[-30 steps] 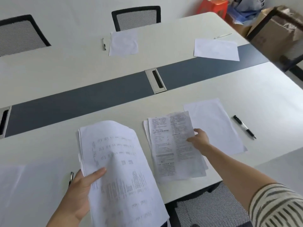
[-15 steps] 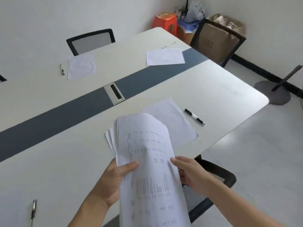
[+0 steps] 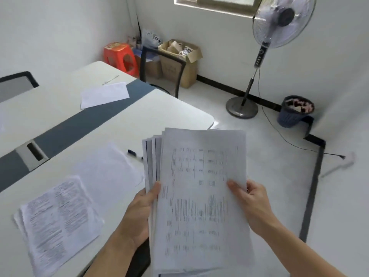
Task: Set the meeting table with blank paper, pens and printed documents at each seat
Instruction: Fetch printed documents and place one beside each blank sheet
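Note:
I hold a stack of printed documents [image 3: 199, 196] upright in front of me, past the table's near right corner. My left hand [image 3: 139, 212] grips its left edge, thumb on the front sheet. My right hand [image 3: 251, 204] grips its right edge the same way. On the white meeting table [image 3: 169, 108] a printed document [image 3: 58, 216] lies at the near seat beside a blank sheet [image 3: 107, 168]. A black pen [image 3: 134, 153] lies right of that sheet, partly hidden by the stack. At the far end seat lie another blank sheet [image 3: 104, 94] and a pen [image 3: 110, 79].
A dark strip with a cable slot [image 3: 33, 152] runs down the table's middle. A black chair [image 3: 161, 72] stands at the table's end, another [image 3: 18, 84] at far left. A red stool [image 3: 120, 56], cardboard boxes [image 3: 179, 60], a standing fan [image 3: 265, 56] and a waste bin [image 3: 295, 110] occupy the floor.
My right hand let go of the printed document on the table and took the stack's right edge. My view swung right toward the table's end; the stack came up in both hands.

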Demonstrator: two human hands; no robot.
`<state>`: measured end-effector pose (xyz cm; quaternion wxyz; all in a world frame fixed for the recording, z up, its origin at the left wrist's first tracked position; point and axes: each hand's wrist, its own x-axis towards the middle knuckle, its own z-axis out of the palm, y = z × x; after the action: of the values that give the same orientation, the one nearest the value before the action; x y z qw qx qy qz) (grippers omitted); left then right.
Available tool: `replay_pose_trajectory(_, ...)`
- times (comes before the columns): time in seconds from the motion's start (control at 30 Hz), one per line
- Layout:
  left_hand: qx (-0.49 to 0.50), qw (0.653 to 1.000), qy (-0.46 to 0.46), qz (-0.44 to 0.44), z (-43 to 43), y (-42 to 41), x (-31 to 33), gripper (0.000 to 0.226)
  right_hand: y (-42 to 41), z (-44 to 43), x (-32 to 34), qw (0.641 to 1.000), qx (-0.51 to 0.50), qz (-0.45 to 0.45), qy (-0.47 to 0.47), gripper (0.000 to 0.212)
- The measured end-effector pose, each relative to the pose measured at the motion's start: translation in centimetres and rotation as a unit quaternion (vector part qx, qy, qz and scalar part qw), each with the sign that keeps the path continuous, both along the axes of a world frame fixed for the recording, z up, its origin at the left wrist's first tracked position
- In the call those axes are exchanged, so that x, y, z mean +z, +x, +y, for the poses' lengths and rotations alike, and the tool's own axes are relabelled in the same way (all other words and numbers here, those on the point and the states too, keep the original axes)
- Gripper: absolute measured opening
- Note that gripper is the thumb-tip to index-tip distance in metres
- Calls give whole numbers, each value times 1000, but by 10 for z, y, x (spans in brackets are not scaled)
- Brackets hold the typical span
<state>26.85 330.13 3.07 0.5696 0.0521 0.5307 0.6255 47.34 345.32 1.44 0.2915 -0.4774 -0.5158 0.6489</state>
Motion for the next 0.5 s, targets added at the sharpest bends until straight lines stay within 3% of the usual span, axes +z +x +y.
replay_pose_trajectory(0.07, -21, 1000, 1, 21, 31, 11, 2, 42, 16, 21, 1, 999, -48, 19, 17, 10)
replay_pose_trajectory(0.17, -45, 999, -4, 29, 77, 17, -1, 40, 31, 55, -2, 994, -101, 31, 9, 15)
replay_pose_trajectory(0.5, -80, 996, -6, 31, 261, 1, -20, 37, 25, 227, -16, 981, -180, 49, -56, 18)
